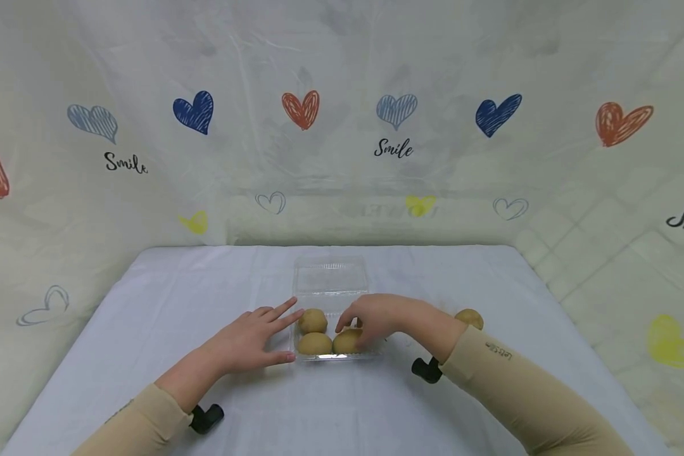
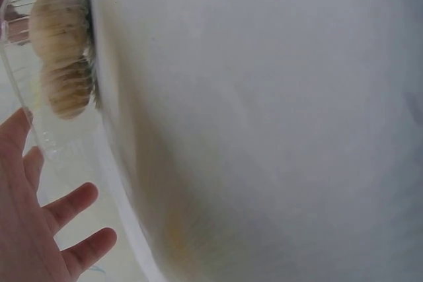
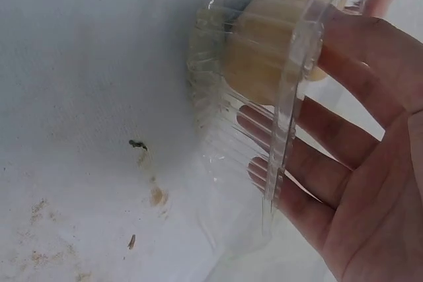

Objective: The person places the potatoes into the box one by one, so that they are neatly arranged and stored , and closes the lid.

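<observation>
A clear plastic clamshell box (image 1: 335,358) stands on the table with its lid (image 1: 330,276) folded back. In it lie a rear-left potato (image 1: 313,320), a front-left potato (image 1: 315,344) and a front-right potato (image 1: 348,341). My right hand (image 1: 376,318) reaches over the box's right wall and holds the front-right potato, fingers on its far side and thumb on the near side. The right wrist view shows these fingers (image 3: 324,163) partly behind the ribbed clear wall. My left hand (image 1: 251,339) has its fingers spread, fingertips right at the box's left edge.
One more potato (image 1: 469,318) sits on the table to the right, beyond my right forearm. Bits of dirt (image 3: 155,196) lie on the white tablecloth (image 1: 296,411) right of the box. A curtain (image 1: 342,164) printed with hearts hangs behind the table.
</observation>
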The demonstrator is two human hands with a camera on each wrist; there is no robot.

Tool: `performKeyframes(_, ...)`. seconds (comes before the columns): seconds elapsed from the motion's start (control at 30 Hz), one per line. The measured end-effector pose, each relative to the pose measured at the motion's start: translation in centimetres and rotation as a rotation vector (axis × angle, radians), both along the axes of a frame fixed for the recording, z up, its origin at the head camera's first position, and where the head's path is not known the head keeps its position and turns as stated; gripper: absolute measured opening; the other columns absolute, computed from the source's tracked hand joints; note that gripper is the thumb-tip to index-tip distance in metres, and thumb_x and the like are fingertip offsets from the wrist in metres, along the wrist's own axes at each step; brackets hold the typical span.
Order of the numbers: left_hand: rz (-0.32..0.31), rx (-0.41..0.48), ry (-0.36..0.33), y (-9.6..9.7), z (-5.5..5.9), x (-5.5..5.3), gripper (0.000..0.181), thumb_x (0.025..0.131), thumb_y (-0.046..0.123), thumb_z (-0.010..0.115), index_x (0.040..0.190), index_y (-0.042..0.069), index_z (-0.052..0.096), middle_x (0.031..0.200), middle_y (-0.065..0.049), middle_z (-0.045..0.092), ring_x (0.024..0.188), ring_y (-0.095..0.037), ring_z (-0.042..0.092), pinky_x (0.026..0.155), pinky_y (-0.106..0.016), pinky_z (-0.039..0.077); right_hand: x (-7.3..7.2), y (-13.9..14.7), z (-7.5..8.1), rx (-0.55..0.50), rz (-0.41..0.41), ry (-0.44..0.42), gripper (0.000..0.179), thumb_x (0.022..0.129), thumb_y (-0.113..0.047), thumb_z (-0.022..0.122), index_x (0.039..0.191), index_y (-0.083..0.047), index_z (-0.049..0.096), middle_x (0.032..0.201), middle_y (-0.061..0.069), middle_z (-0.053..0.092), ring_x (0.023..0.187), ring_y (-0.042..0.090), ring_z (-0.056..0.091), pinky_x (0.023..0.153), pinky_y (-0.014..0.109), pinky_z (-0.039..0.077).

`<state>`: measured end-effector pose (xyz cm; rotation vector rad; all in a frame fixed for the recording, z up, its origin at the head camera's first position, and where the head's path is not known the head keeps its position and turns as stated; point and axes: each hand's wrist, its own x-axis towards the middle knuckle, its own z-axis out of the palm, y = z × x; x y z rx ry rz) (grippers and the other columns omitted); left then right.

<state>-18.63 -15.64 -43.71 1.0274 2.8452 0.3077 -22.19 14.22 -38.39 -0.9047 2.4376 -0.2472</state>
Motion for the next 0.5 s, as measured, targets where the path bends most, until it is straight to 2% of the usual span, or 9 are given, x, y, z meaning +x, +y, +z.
performKeyframes(0.13, 0.002, 0.003, -0.010, 0.01, 0.06, -0.04, 0.081, 0.089, 0.070, 0.054, 0.157, 0.035, 0.028, 0.166, 0.009, 0.012, 0.138, -0.025, 0.039, 0.103, -0.060, 0.038, -0.13, 0.02, 0.12, -0.013, -0.021, -0.025, 0.037, 0.084, -0.023, 0.078, 0.119, -0.031, 0.071, 0.115, -0.012, 0.067, 0.109, 0.015, 0.062, 0.090, 0.034, 0.050)
performKeyframes(0.3, 0.004, 0.003, -0.013, 0.06, -0.02, -0.07, 0.081, 0.090, 0.070, 0.054, 0.157, 0.035, 0.027, 0.166, 0.010, 0.011, 0.139, -0.026, 0.039, 0.103, -0.060, 0.037, -0.31, 0.17, 0.08, -0.035, -0.056, -0.059, 0.035, 0.084, -0.022, 0.078, 0.118, -0.030, 0.072, 0.111, -0.009, 0.067, 0.098, 0.009, 0.062, 0.084, 0.031, 0.051)
performKeyframes(0.5, 0.004, -0.002, -0.011, 0.17, 0.06, 0.01, 0.081, 0.090, 0.068, 0.054, 0.158, 0.034, 0.026, 0.166, 0.007, 0.013, 0.138, -0.027, 0.039, 0.102, -0.061, 0.038, -0.34, 0.38, -0.03, -0.053, -0.033, -0.050, 0.031, 0.086, -0.018, 0.076, 0.116, -0.027, 0.073, 0.104, -0.009, 0.068, 0.092, 0.005, 0.062, 0.082, 0.029, 0.050)
